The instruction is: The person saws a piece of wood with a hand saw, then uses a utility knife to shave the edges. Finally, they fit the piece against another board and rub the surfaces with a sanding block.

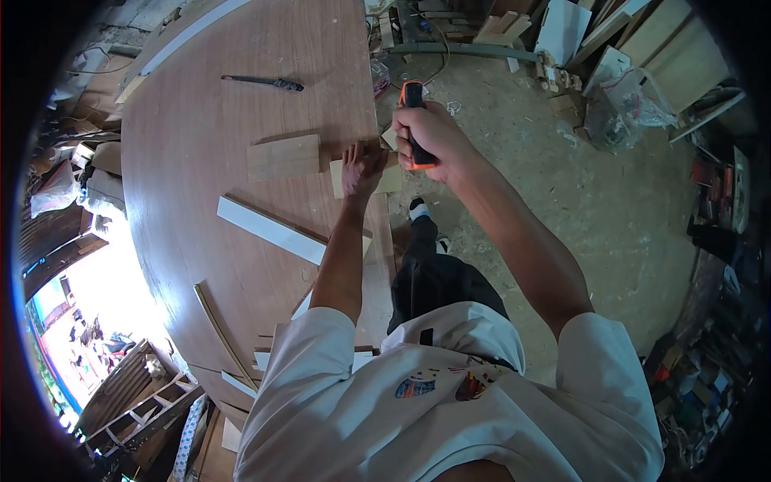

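My right hand [432,138] grips the black and orange handle of a tool [414,98], held upright near the right edge of a large wooden board [233,145]. My left hand [361,167] presses flat on a small pale wood piece [391,181] at that same edge, just left of the tool. The tool's working end is hidden behind my hands. A short brown wood block [283,157] lies just left of my left hand.
A white strip [269,230] lies diagonally on the board, with thin slats [218,325] nearer me. A dark hand tool [265,82] rests at the far end. Sawdust covers the floor [610,209]; offcuts, boards and a plastic bag [622,104] are piled at the far right.
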{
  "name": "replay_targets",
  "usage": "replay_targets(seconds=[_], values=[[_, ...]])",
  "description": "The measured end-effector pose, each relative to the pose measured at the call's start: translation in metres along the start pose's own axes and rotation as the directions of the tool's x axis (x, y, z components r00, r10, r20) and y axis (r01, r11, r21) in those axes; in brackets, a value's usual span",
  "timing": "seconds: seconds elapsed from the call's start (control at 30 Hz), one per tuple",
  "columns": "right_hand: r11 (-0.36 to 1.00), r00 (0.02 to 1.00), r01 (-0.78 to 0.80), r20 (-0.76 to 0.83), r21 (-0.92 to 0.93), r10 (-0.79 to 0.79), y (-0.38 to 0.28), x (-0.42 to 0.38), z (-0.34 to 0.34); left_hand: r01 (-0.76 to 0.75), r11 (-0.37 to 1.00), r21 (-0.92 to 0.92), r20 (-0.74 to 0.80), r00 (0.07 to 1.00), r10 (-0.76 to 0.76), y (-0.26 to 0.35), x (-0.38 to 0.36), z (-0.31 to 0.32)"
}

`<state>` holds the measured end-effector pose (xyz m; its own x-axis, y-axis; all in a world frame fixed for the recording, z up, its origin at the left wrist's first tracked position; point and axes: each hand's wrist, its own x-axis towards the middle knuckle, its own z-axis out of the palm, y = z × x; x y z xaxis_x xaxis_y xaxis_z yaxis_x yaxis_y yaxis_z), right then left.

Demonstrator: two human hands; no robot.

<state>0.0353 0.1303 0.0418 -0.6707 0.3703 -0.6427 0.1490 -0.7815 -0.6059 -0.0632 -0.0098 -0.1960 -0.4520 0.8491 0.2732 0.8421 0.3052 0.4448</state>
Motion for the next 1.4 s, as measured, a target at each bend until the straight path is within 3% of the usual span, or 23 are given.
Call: replay_targets(seconds=[0.47, 0.57, 0.73, 0.83, 1.0, 1.27, 1.4], values=[[1.0, 1.0, -0.01, 0.0, 0.005, 0.01, -0.012, -0.001, 0.016, 0.009, 1.0, -0.003, -0.042, 0.999, -0.009, -0.001, 0.002, 0.004], [0.999, 0.997, -0.038, -0.072, -0.003, 0.037, 0.0, 0.02, 0.014, 0.008, 1.0, 0.015, -0.036, 0.999, -0.008, 0.0, 0.002, 0.002], [0.999, 1.0, -0.014, -0.001, 0.052, 0.014, -0.011, -0.002, 0.007, 0.01, 1.0, -0.027, -0.039, 0.999, -0.011, -0.002, 0.002, 0.004], [1.0, 0.996, -0.02, -0.09, 0.024, 0.022, 0.004, 0.019, 0.007, 0.016, 1.0, -0.016, -0.02, 1.0, -0.016, 0.0, 0.002, 0.003], [0.999, 1.0, -0.001, 0.0, 0.048, 0.001, -0.008, -0.003, -0.002, 0.009, 1.0, 0.002, -0.028, 1.0, -0.009, -0.002, -0.008, 0.002], [0.998, 0.999, 0.004, -0.04, 0.067, -0.001, -0.008, -0.002, -0.003, 0.032, 0.999, -0.02, 0.023, 0.999, -0.031, -0.004, -0.001, 0.003], [1.0, 0.989, -0.005, -0.149, 0.022, 0.009, 0.021, 0.039, 0.001, 0.015, 1.0, -0.012, 0.027, 1.0, -0.015, 0.0, 0.004, 0.0]])
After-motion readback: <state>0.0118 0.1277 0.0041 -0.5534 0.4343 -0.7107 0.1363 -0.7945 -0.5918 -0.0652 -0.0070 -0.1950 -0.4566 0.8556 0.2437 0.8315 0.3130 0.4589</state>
